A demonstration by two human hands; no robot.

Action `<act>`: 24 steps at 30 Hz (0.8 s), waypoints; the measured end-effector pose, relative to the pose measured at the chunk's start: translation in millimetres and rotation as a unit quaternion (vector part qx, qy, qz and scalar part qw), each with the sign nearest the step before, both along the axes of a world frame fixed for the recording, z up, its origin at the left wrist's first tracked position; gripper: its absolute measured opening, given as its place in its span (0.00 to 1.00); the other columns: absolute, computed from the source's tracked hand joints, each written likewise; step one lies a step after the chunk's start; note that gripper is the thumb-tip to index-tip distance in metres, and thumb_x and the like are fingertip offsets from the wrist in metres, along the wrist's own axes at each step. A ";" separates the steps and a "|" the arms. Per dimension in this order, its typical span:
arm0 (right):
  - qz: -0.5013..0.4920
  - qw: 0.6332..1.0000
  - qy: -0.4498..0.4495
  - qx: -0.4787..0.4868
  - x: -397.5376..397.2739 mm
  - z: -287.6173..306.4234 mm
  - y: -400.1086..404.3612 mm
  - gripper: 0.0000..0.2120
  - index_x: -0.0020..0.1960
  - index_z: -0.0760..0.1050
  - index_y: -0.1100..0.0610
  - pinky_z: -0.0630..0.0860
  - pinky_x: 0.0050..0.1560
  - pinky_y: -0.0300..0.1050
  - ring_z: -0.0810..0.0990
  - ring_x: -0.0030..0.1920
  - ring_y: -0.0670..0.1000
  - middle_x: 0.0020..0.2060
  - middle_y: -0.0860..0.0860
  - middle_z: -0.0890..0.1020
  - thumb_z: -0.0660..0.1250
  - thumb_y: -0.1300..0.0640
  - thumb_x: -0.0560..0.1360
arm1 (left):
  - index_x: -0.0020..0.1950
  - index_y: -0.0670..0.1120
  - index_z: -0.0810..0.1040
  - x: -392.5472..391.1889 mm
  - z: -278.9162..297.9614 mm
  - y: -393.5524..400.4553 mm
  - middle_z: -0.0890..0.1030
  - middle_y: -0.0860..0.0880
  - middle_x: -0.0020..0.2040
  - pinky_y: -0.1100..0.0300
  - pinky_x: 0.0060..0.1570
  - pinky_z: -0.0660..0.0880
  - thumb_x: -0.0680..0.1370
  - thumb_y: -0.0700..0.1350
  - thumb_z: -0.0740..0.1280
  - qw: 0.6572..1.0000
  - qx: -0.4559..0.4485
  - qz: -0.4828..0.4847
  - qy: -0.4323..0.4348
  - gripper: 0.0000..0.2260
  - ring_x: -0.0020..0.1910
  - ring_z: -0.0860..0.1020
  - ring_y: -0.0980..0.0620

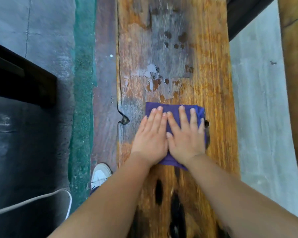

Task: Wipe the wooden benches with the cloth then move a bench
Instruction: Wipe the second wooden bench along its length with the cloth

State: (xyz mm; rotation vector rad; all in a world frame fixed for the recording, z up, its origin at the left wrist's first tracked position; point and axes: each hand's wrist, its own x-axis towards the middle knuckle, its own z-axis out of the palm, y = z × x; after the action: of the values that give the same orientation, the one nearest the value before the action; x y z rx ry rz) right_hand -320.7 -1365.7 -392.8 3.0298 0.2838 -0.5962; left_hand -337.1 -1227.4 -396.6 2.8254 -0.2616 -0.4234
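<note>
Step in hand: wiping, judged to be under way; the bench has not yet been moved.

Wooden bench (205, 74): a long plank running away from the camera down the middle of the view. An orange-brown grain is shown, with grey worn patches, peeled finish and dark spots in the far half. A crack is seen along the left edge, ending in a notch, and a small hole is seen just right of the cloth.

Cloth (174, 109): purple, folded to a rough rectangle, laid flat on the near-middle of the plank. It is covered largely by both hands; its far edge and a near corner are left showing.

Left hand (150, 136): placed palm-down on the left part of the cloth, fingers straight and together, nothing gripped.

Right hand (186, 134): placed palm-down on the right part, fingers straight and slightly spread, pressed flat; its thumb is touching the left hand.

Next move, as judged: the cloth is to be pushed forward under even pressure over the stained far half, which appears unwiped. The cloth may ride up or catch on the flaking finish.

Surroundings: a pale concrete floor (258, 117) to the right; a second wooden piece (294, 66) at the right edge, possibly another bench; a green strip (83, 83) and grey paving on the left; a dark object (21, 79) at far left, not identifiable; a white shoe (100, 174) beside the plank.
</note>
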 end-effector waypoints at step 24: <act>0.083 0.994 -0.022 0.060 94.2 -11.2 73.8 0.30 0.77 0.53 0.42 0.47 0.73 0.69 0.49 0.77 0.63 0.79 0.54 0.52 0.46 0.41 0.76 | 0.77 0.35 0.56 81.3 -2.1 70.7 0.52 0.35 0.78 0.47 0.75 0.43 0.78 0.53 0.47 0.998 0.031 0.054 0.000 0.31 0.78 0.50 0.38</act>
State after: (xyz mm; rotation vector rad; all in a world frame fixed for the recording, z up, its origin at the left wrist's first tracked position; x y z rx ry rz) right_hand -226.5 -1291.9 -404.1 3.0854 0.5835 -0.5172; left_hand -255.8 -1156.7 -398.7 2.8841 -0.0977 -0.4144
